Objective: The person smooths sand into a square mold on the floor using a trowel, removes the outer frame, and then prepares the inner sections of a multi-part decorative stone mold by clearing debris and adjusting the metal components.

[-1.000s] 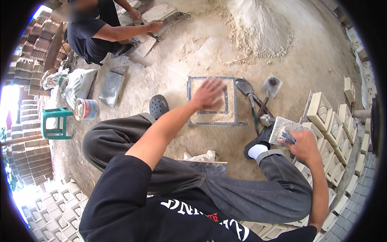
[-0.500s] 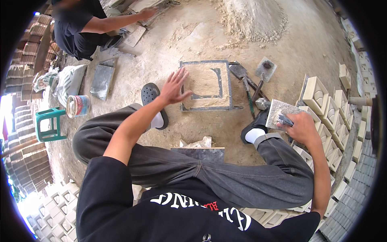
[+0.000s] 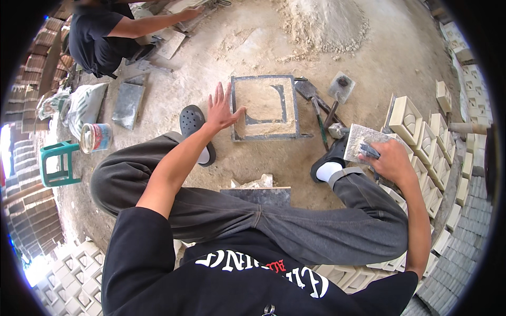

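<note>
A square dark-edged mould frame (image 3: 296, 108) lies on the ground in front of me, filled with pale sandy powder. Inside the fill shows a dark L-shaped piece (image 3: 283, 105). At the frame's left edge is my left hand (image 3: 220, 111), fingers stretched and spread, holding nothing; whether it touches the rim I cannot tell. My right hand (image 3: 392, 158) grips the handle of a flat rectangular plastering trowel (image 3: 356, 138), its plate coated with pale powder. The trowel is above my right shoe, to the right of the frame.
Hand tools, including a hammer (image 3: 337, 129), lie right of the frame. Pale moulded blocks (image 3: 406, 117) are stacked at the right. A powder heap (image 3: 327, 26) rises at the back. Leftward are a bucket (image 3: 96, 138), a green stool (image 3: 59, 163) and a crouching co-worker (image 3: 95, 42).
My left hand has turned so its fingers point farther away from me, still beside the frame. My right hand keeps the trowel in nearly the same place. The whole view has shifted slightly.
</note>
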